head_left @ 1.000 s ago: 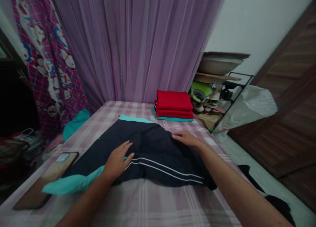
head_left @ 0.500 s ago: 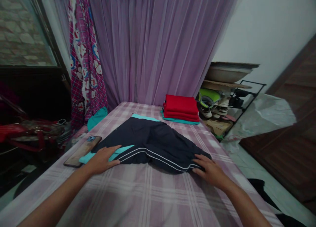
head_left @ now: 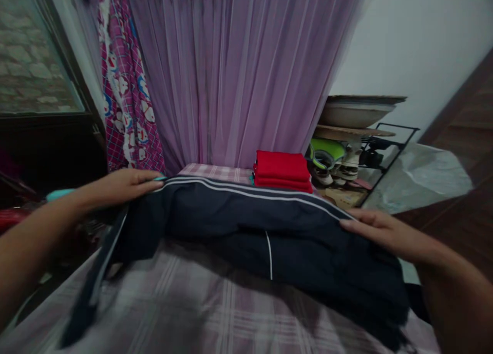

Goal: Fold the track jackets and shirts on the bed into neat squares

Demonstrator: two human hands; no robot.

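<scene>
Navy garment with white piping, stretched sideways above checked cloth, left hand fingers pinched on one end of piped edge, right hand fingers pinched near the other, lower-hem contact unclear, folded red stack behind.

From the dark clothes, there's room at six o'clock; the red pile blocks one, the curtain twelve.
</scene>
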